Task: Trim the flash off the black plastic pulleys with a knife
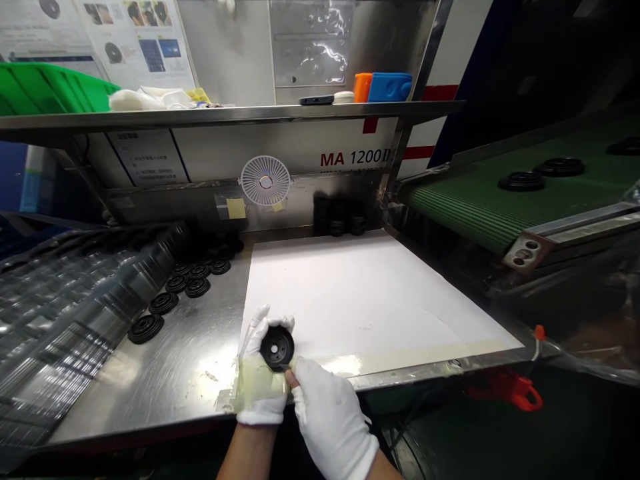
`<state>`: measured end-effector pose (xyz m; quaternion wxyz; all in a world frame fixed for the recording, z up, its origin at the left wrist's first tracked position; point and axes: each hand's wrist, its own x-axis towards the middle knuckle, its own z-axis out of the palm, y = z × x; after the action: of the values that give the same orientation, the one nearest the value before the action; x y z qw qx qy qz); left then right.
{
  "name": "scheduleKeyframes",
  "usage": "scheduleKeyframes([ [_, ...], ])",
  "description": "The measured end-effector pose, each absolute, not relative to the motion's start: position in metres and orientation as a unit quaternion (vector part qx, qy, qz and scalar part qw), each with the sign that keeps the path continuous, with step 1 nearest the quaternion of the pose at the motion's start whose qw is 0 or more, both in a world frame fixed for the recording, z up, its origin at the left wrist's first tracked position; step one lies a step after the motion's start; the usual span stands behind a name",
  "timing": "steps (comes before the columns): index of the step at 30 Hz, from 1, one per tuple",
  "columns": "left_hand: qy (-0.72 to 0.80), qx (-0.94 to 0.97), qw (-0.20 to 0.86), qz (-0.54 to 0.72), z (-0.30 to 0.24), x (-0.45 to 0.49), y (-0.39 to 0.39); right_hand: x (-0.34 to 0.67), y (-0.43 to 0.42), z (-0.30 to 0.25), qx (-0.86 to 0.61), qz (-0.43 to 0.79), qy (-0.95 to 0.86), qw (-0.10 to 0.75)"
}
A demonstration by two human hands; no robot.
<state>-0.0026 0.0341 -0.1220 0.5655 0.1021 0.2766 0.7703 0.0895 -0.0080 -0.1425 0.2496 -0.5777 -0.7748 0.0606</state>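
My left hand (pixel 263 383), in a white glove, is closed round the edge of a black ribbed plastic disc (pixel 284 343) with a small light hole at its centre. The disc's face is tilted up toward me over the front edge of the bench. At its lower rim is my right hand (pixel 330 413), also gloved in white, with a bare fingertip showing. The fingers of this hand are pinched together; whatever they hold is too small to make out. Several similar black discs (pixel 163 303) lie on the metal bench to the left.
A white sheet (pixel 370 300) covers the bench's right part, with stacked black parts (pixel 345 217) behind it. Clear plastic trays (pixel 95 293) stand left. A small fan (pixel 265 181) sits under the shelf (pixel 240 115). Right are a green conveyor (pixel 470 207) and red-handled scissors (pixel 520 392).
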Motion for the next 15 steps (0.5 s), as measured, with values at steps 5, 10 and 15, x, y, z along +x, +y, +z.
scheduleKeyframes([
  [5, 0.258, 0.091, 0.677, 0.683, -0.123, -0.014, 0.028, 0.098, -0.001, -0.140, -0.576, 0.052, -0.773, 0.261],
  [10, 0.267, 0.075, 0.630, 0.725, -0.126, -0.009, 0.034, 0.093, -0.004, -0.146, -0.580, 0.053, -0.774, 0.250],
  [15, 0.293, 0.089, 0.570, 0.763, -0.124, -0.007, 0.033, 0.084, -0.010, -0.148, -0.576, 0.071, -0.775, 0.250],
])
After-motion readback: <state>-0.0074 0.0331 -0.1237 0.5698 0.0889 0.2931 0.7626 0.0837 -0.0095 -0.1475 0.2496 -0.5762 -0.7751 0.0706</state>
